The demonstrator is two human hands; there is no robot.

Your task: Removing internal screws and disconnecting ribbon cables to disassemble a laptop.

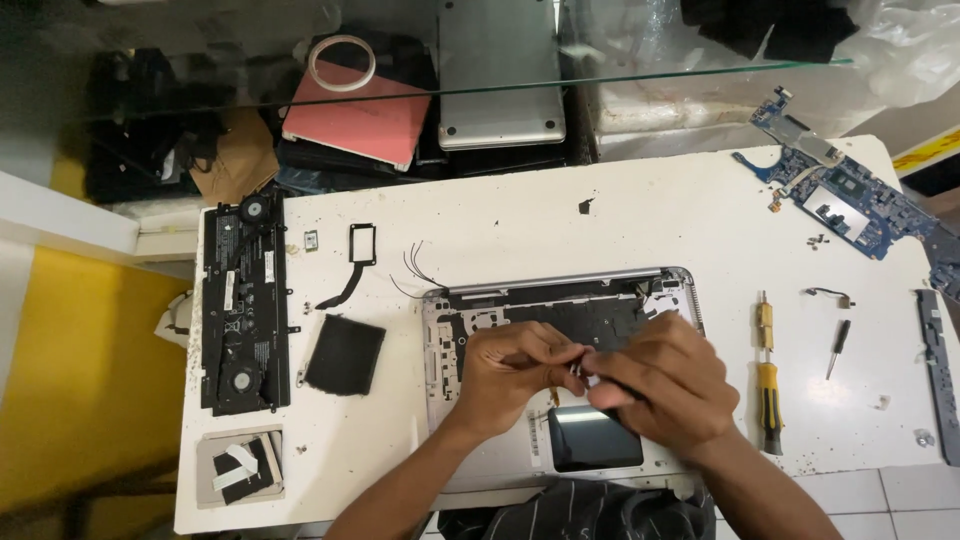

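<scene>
I have my left hand (515, 375) and right hand (655, 385) pinched together on a small part over the gutted laptop shell (455, 335), circuit board (850, 205) already out, more stripping apparently left.

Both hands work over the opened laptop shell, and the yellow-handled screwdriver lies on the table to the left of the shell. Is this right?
Not quite. In the head view, the left hand and right hand do meet over the opened laptop shell, but the yellow-handled screwdriver lies on the table to the right of the shell, not the left.
</scene>
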